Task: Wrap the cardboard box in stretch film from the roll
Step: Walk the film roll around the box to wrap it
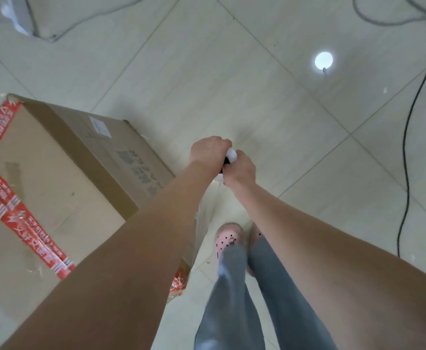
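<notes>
A large cardboard box [55, 178] with red printed tape stands on the tiled floor at the left. To its right, both my arms reach down and forward. My left hand [208, 151] and my right hand [239, 170] grip the stretch film roll [231, 155] between them; only a small white bit and a dark core end show. A thin clear sheet of film [205, 213] hangs below the hands and runs back toward the box's near right corner.
My legs in grey trousers and pink shoes [228, 239] stand just right of the box. A black cable [406, 157] runs down the floor at the right. More cables and a pale object [20, 16] lie at the far left.
</notes>
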### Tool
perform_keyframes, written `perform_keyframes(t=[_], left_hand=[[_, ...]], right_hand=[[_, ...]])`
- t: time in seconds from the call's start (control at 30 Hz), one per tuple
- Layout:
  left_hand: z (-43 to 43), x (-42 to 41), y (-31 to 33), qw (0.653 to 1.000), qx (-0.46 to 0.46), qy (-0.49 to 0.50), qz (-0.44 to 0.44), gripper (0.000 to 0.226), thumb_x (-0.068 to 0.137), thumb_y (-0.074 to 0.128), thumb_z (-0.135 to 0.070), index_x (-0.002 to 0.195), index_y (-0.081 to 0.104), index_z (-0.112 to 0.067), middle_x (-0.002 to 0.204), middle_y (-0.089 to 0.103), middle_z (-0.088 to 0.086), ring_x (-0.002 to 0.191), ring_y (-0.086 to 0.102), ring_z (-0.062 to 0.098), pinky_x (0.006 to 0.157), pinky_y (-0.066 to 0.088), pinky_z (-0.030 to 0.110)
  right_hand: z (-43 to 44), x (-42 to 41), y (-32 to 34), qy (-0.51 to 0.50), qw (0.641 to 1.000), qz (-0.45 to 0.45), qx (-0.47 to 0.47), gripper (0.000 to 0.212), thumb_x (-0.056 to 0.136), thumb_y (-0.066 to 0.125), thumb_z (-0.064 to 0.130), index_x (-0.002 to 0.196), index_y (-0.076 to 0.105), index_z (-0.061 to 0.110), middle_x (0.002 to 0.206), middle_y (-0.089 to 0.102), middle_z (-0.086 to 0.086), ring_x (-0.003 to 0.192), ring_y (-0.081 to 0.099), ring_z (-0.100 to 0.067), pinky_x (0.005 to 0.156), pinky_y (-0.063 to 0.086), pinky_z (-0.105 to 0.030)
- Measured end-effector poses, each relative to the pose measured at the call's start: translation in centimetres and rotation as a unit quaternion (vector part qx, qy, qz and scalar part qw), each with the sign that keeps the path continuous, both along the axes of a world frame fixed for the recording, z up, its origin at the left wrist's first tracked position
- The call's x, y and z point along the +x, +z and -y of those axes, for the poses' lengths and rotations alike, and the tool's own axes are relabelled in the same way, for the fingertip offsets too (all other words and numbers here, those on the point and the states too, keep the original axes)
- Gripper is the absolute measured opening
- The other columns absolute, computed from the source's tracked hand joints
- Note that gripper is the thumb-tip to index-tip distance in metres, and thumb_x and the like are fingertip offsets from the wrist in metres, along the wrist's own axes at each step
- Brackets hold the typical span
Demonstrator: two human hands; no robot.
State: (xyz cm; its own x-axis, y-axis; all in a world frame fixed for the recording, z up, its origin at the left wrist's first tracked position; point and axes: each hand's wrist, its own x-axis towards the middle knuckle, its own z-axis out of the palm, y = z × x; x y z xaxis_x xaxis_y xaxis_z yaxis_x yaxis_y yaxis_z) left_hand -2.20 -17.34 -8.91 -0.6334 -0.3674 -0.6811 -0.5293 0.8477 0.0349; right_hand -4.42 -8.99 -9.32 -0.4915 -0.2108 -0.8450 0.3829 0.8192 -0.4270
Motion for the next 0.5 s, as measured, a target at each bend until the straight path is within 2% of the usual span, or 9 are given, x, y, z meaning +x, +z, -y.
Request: perform_keyframes(t=[0.07, 0.1, 0.17, 0.23, 0.3, 0.33, 0.4, 0.5], left_hand=[[0.5, -0.1, 0.0, 1.0, 0.0, 0.011, -0.004, 0.015, 0.081, 0.05, -0.008, 0.093, 0.054, -0.015, 0.098, 0.059, 0.006, 0.074, 0.047, 0.024, 0.06, 0.034, 0.031], [0.7, -0.2, 0.0, 1.0, 0.003, 0.022, -0.008, 0.017, 0.081, 0.05, -0.008, 0.096, 0.054, -0.013, 0.099, 0.059, 0.007, 0.076, 0.049, 0.025, 0.06, 0.034, 0.031], [1.4, -0.3, 0.0, 0.998, 0.011, 0.055, -0.014, 0.02, 0.081, 0.051, -0.008, 0.1, 0.053, -0.01, 0.1, 0.059, 0.009, 0.081, 0.054, 0.028, 0.06, 0.035, 0.032], [2.3, -0.4, 0.0, 0.994, 0.021, 0.102, -0.011, 0.022, 0.081, 0.052, -0.01, 0.103, 0.052, -0.009, 0.101, 0.059, 0.01, 0.084, 0.055, 0.029, 0.061, 0.036, 0.031], [3.7, -0.5, 0.1, 0.986, 0.031, 0.165, -0.007, 0.025, 0.083, 0.052, -0.013, 0.107, 0.053, -0.009, 0.103, 0.059, 0.011, 0.09, 0.057, 0.03, 0.063, 0.037, 0.031], [4.4, -0.4, 0.1, 0.978, 0.04, 0.206, -0.007, 0.025, 0.083, 0.052, -0.014, 0.107, 0.054, -0.008, 0.104, 0.059, 0.012, 0.092, 0.058, 0.031, 0.064, 0.039, 0.031], [5.9, -0.3, 0.0, 0.956, 0.061, 0.286, -0.012, 0.022, 0.082, 0.052, -0.016, 0.102, 0.056, -0.007, 0.103, 0.061, 0.013, 0.093, 0.06, 0.032, 0.064, 0.042, 0.031], [7.5, 0.1, -0.3, 0.922, 0.081, 0.378, -0.015, 0.018, 0.081, 0.055, -0.019, 0.093, 0.055, -0.007, 0.098, 0.063, 0.012, 0.088, 0.064, 0.03, 0.061, 0.046, 0.031]], right_hand=[[0.3, -0.6, -0.1, 0.042, 0.999, -0.01, -0.001, 0.014, 0.083, 0.041, 0.008, 0.087, 0.052, 0.014, 0.086, 0.055, -0.002, 0.073, 0.055, -0.022, 0.069, 0.055, -0.042], [0.5, -1.0, 0.0, 0.067, 0.998, -0.016, -0.002, 0.011, 0.083, 0.042, 0.009, 0.085, 0.051, 0.016, 0.083, 0.054, 0.0, 0.069, 0.054, -0.019, 0.062, 0.053, -0.038], [1.3, -2.1, 0.0, 0.112, 0.993, -0.028, 0.001, 0.009, 0.082, 0.044, 0.012, 0.083, 0.053, 0.015, 0.078, 0.053, 0.002, 0.061, 0.049, -0.013, 0.048, 0.038, -0.028], [2.1, -2.9, -0.1, 0.123, 0.992, -0.037, 0.002, 0.007, 0.079, 0.047, 0.012, 0.079, 0.054, 0.015, 0.07, 0.052, 0.005, 0.062, 0.048, -0.016, 0.045, 0.03, -0.025], [3.0, -3.6, 0.0, 0.096, 0.995, -0.037, -0.004, 0.013, 0.077, 0.053, 0.012, 0.087, 0.058, 0.016, 0.07, 0.05, 0.008, 0.068, 0.049, -0.018, 0.046, 0.031, -0.021], [3.6, -3.7, 0.0, 0.079, 0.996, -0.035, -0.009, 0.022, 0.077, 0.056, 0.012, 0.098, 0.06, 0.017, 0.077, 0.053, 0.007, 0.072, 0.05, -0.017, 0.048, 0.033, -0.019], [5.0, -4.0, -0.1, 0.054, 0.998, -0.034, -0.022, 0.042, 0.079, 0.061, 0.014, 0.12, 0.055, 0.017, 0.102, 0.06, -0.001, 0.087, 0.056, -0.02, 0.061, 0.039, -0.018], [7.1, -4.2, -0.2, 0.069, 0.997, -0.042, -0.017, 0.059, 0.084, 0.06, 0.019, 0.139, 0.039, 0.018, 0.13, 0.052, -0.007, 0.109, 0.057, -0.023, 0.072, 0.039, -0.024]])
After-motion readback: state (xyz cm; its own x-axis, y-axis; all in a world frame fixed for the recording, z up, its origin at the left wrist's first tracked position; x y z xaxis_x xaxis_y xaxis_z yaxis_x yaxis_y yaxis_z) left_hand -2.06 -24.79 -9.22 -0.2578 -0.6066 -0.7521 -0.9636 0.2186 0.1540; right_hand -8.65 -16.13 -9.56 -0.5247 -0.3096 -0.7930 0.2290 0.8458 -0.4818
